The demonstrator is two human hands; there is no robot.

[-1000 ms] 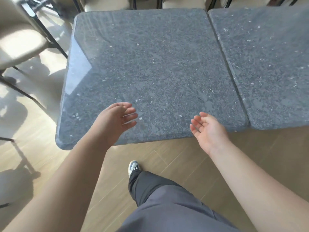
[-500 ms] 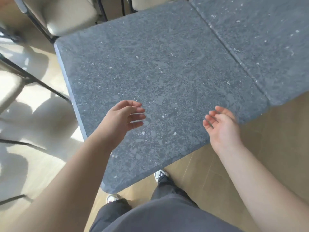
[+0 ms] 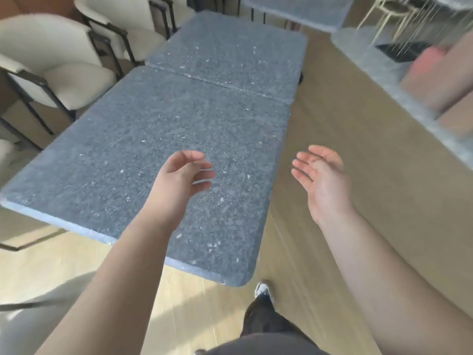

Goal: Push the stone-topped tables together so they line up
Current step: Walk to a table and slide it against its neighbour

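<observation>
near table [image 3: 143, 155] abuts far table [image 3: 230, 55], right edges slightly off; left hand [image 3: 179, 178], right hand [image 3: 322, 180] loose, empty; next likely nudge flush.

Near grey stone table [image 3: 143, 155] abuts far table [image 3: 230, 57].

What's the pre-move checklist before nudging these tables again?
1. Left hand free: ok, fingers loosely curled above the near table, holding nothing.
2. Right hand free: ok, open palm over the floor beside the table.
3. Tables butted: ok, only a thin seam shows between near table and far table.
4. Right edges lined up: not ok, the far table juts slightly further right.
5. Left edges lined up: cannot tell, blurred.
6. Chairs clear of the left side: cannot tell, they stand close.
</observation>
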